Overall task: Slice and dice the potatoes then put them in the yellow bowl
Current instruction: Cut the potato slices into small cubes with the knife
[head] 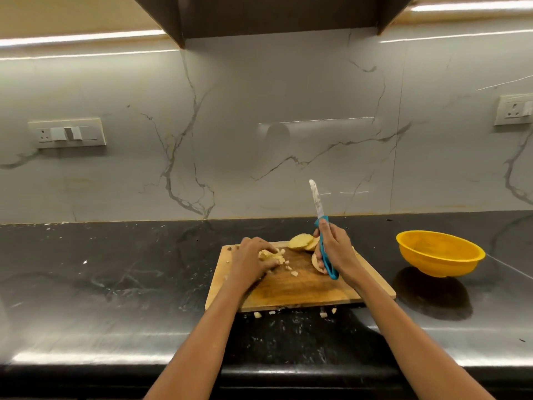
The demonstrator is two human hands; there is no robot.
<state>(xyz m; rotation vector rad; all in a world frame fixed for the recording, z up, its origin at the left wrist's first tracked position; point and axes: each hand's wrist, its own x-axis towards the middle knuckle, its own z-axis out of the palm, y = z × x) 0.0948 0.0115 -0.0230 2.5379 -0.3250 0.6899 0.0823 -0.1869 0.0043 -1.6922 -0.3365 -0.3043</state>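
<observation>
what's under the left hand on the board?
The left hand cups a small heap of diced potato on the cutting board; loose cubes lie beside it. Whatever sits under the palm is covered.

Right hand covered most of the knife handle & part of the potato slices on the cutting board. Left hand hid part of the diced pile. Socket far right of board, cut by frame edge.

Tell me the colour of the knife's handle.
Blue, on the knife gripped by the right hand; head view.
</observation>
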